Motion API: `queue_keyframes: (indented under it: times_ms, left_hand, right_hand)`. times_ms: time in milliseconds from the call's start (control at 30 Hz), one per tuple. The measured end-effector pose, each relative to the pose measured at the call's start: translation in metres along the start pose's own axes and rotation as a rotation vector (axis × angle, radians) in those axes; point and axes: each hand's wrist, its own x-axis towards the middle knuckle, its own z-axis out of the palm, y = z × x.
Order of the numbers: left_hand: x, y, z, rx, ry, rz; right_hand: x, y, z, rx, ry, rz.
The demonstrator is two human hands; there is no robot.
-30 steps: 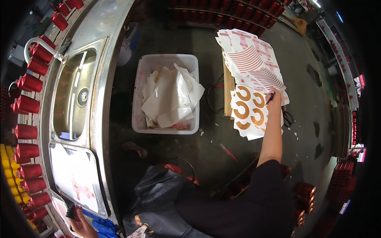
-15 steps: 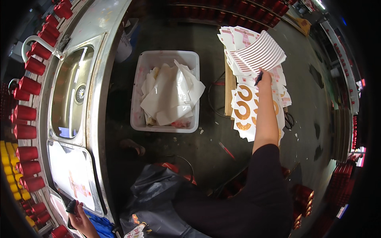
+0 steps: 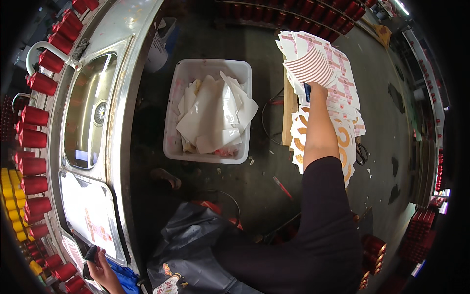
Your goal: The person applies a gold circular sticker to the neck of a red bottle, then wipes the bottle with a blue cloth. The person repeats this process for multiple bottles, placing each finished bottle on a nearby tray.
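A dark-blue, flat-looking tool is held in the curled right hand; whether a sheet is also pinched cannot be told. At its fingertips, white sheets with curved red stripes are fanned over white, pink-printed sheets. The striped ones are probably light, limp, easily creased — best taken by a corner. A black-ended tool is gripped by the left hand, fingers curled.

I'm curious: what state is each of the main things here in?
Left hand: closed around a black object
Right hand: gripping a dark blue object
Striped sheets: overlapping
Plastic bin: open, heaped with white sheets
Sink: drain uncovered
Tray: holding a printed sheet
Red cups: lined up
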Motion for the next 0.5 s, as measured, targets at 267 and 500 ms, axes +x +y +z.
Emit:
queue_keyframes:
  times_ms: [267, 500]
  left_hand:
    - [-0.008, 0.002, 0.002, -0.051, 0.032, -0.032]
    - [-0.017, 0.0, 0.002, -0.089, 0.051, -0.04]
  right_hand:
    - [0.0, -0.005, -0.004, -0.188, -0.048, -0.024]
    - [0.031, 0.009, -0.007, -0.108, -0.233, -0.26]
